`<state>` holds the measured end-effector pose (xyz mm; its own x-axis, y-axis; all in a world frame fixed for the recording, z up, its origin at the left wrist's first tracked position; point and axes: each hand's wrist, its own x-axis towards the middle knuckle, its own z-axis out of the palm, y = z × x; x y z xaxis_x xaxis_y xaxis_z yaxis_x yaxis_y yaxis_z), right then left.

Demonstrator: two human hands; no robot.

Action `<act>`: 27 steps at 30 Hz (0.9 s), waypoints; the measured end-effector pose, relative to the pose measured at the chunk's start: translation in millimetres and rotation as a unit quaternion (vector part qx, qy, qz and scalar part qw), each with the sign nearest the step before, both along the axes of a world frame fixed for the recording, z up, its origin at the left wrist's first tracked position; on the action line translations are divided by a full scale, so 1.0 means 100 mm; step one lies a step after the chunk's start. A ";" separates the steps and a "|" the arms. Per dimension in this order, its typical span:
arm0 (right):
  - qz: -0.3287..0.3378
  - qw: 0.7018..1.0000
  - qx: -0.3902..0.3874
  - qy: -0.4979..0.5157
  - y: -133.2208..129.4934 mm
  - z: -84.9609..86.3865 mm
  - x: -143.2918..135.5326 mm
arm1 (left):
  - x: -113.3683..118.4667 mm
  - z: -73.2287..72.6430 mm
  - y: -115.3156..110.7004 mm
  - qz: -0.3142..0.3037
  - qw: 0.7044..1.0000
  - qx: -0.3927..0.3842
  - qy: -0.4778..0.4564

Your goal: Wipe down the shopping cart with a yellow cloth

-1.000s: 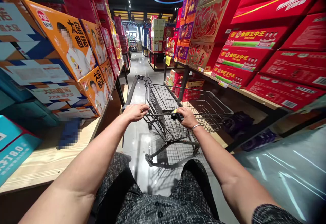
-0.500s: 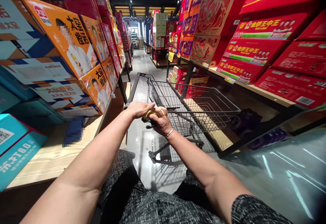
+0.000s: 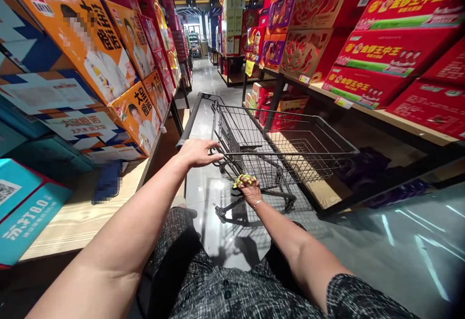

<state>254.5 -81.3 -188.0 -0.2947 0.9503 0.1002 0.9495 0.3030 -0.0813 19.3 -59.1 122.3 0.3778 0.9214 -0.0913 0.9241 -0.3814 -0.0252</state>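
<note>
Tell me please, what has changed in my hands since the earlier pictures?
Your right hand moved left from the basket rim to meet your left hand, then separated and went lower, back to the right. It still grips the yellow thing. The left hand stays near the end of the cart handle.

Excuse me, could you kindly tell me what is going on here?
Someone is standing in a shop aisle, handling a shopping cart. Their left hand rests on the cart near one end of its handle. Their right hand is closed on a crumpled yellow cloth, low by the near side of the basket. The basket looks empty. Stacked orange boxes stand on the left, and red boxes on the right.
</note>
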 end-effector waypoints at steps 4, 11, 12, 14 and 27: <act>-0.081 0.992 -0.097 0.011 -0.10 -0.23 0.20 | 0.01 -0.03 -0.01 -0.017 1.000 0.022 0.002; -0.089 0.989 -0.102 0.059 -0.10 -0.05 0.15 | 0.07 0.00 -0.03 -0.037 0.998 0.028 0.031; -0.061 0.992 -0.068 0.092 -0.10 0.09 0.09 | 0.07 0.01 -0.02 -0.038 0.998 0.028 0.037; 0.018 0.983 0.039 0.180 -0.08 0.46 -0.05 | 0.07 0.01 -0.01 -0.038 0.998 0.026 0.046; 0.133 0.947 0.235 0.171 0.30 1.79 -0.01 | 0.06 -0.02 -0.01 -0.042 0.997 0.028 0.051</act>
